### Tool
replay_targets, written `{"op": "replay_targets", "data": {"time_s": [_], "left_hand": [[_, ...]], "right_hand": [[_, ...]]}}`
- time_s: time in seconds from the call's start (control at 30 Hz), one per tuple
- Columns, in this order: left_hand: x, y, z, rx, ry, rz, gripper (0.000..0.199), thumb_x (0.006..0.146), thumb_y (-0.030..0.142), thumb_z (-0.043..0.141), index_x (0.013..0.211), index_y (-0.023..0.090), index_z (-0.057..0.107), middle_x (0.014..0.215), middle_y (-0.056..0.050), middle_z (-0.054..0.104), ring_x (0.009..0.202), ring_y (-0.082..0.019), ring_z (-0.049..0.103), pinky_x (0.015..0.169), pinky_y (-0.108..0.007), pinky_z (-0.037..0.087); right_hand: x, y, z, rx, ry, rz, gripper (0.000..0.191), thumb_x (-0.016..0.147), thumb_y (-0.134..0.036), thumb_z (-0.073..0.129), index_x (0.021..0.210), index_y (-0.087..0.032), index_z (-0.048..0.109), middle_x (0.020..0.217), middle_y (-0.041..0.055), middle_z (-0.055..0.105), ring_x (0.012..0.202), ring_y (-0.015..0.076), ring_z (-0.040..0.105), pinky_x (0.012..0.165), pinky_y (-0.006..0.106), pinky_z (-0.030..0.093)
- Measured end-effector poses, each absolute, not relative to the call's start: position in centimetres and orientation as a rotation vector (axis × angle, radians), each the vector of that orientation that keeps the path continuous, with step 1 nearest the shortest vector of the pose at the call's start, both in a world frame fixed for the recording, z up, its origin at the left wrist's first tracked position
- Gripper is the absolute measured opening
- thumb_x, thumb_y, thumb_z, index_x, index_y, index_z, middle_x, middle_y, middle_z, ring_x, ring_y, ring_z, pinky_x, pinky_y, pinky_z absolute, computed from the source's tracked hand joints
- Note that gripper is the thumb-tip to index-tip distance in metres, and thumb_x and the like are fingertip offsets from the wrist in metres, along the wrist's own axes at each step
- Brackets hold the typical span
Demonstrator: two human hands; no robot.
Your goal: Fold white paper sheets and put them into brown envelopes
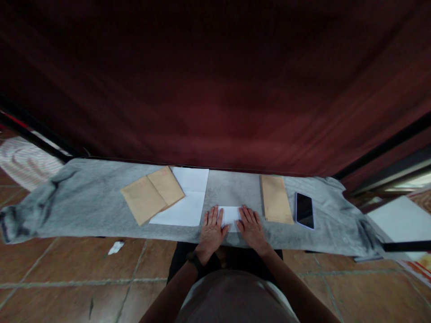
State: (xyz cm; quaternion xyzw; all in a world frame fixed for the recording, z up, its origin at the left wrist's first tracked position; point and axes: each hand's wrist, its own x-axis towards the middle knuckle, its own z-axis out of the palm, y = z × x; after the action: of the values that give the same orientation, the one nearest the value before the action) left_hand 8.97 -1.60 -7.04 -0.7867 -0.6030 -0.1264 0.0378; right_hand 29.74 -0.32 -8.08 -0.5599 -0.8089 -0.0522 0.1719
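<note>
A small white folded paper (230, 215) lies on the grey cloth in front of me. My left hand (213, 228) rests flat on its left end, fingers spread, a dark band on the wrist. On the right end my right hand (251, 226) lies flat, fingers apart. Left of my hands are white sheets (193, 197), partly covered by brown envelopes (146, 197). To the right, a brown envelope stack (276, 199) lies beside a dark-screened phone (305, 211).
The grey cloth (90, 197) covers a long narrow surface. A dark red curtain (215, 112) hangs behind it. White scrap (116, 247) lies on the tiled floor (161, 260). A white board (400, 220) is at the far right.
</note>
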Motion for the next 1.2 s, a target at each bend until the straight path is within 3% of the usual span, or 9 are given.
{"op": "replay_targets", "data": {"time_s": [0.2,0.33,0.6,0.83,1.2], "left_hand": [[9.7,-2.2,-6.8,-2.562,-1.614,-0.435,0.055,0.103,0.036,0.042,0.154,0.017,0.04,0.161,-0.011,0.04,0.151,-0.027,0.034,0.123,-0.05,0.03],[9.2,-2.8,-6.9,-2.579,-1.614,-0.43,0.058,0.102,0.041,0.046,0.155,0.018,0.038,0.161,-0.012,0.041,0.15,-0.027,0.035,0.122,-0.049,0.031],[8.6,-2.9,-7.6,-2.51,-1.745,-0.436,0.061,0.104,0.045,0.04,0.152,0.008,0.039,0.159,-0.018,0.042,0.149,-0.028,0.038,0.12,-0.049,0.036],[11.1,-2.0,-6.9,-2.517,-1.786,-0.467,0.056,0.104,0.041,0.04,0.153,0.013,0.04,0.159,-0.015,0.042,0.15,-0.027,0.036,0.123,-0.052,0.03],[7.1,-3.5,-6.7,-2.573,-1.695,-0.461,0.062,0.101,0.044,0.048,0.155,0.014,0.039,0.161,-0.015,0.038,0.151,-0.029,0.034,0.122,-0.049,0.034]], "right_hand": [[27.9,-0.4,-7.7,-1.606,-2.364,-0.138,0.051,0.105,-0.03,0.037,0.153,-0.015,0.044,0.159,0.0111,0.043,0.146,0.0271,0.041,0.121,0.049,0.028],[27.5,-1.0,-8.0,-1.541,-2.391,-0.126,0.049,0.104,-0.035,0.043,0.15,-0.021,0.049,0.158,0.0098,0.045,0.146,0.0276,0.041,0.119,0.049,0.031],[28.7,-1.4,-8.5,-1.569,-2.308,-0.178,0.054,0.104,-0.038,0.044,0.153,-0.015,0.044,0.157,0.016,0.046,0.142,0.03,0.045,0.117,0.051,0.032],[28.6,-1.6,-8.5,-1.586,-2.301,-0.215,0.053,0.103,-0.035,0.043,0.152,-0.015,0.045,0.156,0.0159,0.046,0.143,0.0314,0.044,0.117,0.052,0.031],[29.7,-1.8,-8.9,-1.595,-2.313,-0.201,0.057,0.106,-0.041,0.039,0.155,-0.013,0.04,0.158,0.0157,0.043,0.143,0.0312,0.043,0.118,0.051,0.029]]}}
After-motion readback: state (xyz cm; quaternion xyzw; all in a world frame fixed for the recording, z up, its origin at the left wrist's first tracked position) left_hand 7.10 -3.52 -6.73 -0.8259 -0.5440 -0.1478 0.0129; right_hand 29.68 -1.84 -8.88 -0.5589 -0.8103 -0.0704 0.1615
